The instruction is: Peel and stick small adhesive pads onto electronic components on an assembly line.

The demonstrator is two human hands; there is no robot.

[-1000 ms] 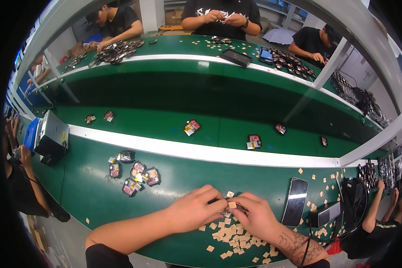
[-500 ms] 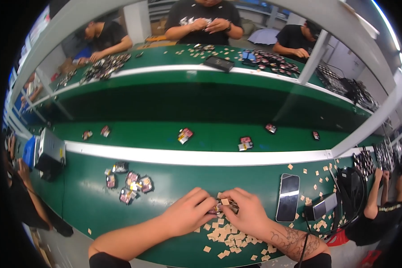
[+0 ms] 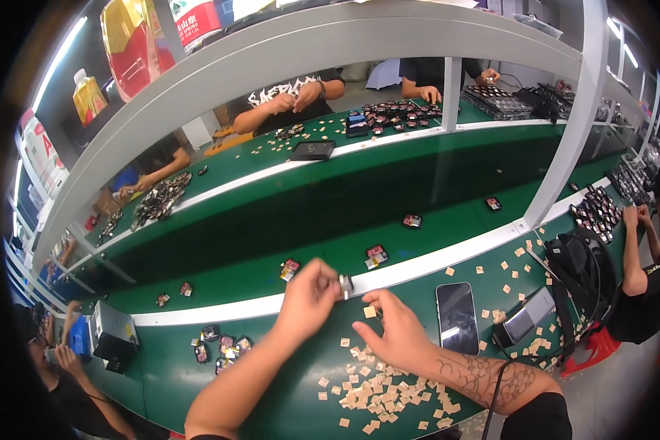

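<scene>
My left hand (image 3: 309, 297) is raised over the white rail, its fingers pinching a small dark-and-silver electronic part (image 3: 345, 286). Motion blurs that part a little. To its right, my right hand (image 3: 400, 334) hovers over the green bench with thumb and index finger apart. A small tan square (image 3: 369, 312) sits against its fingers; how they grip it is partly hidden. Many loose tan squares (image 3: 378, 389) lie scattered below my right hand. Left of my left forearm is a cluster of small black-and-pink electronic parts (image 3: 227, 348).
A phone (image 3: 457, 319) lies right of my hands, near a grey box-shaped device (image 3: 524, 317) and a black bag (image 3: 583, 271) with cables. Beyond the white rail (image 3: 411, 270), more parts (image 3: 376, 256) lie on the green strip. A metal box (image 3: 112, 334) stands left. Other people work opposite and beside me.
My hands have separated: the left moved up and away with the electronic part, while the right stayed lower with a tan square. The view has swung to the right and tilted.
</scene>
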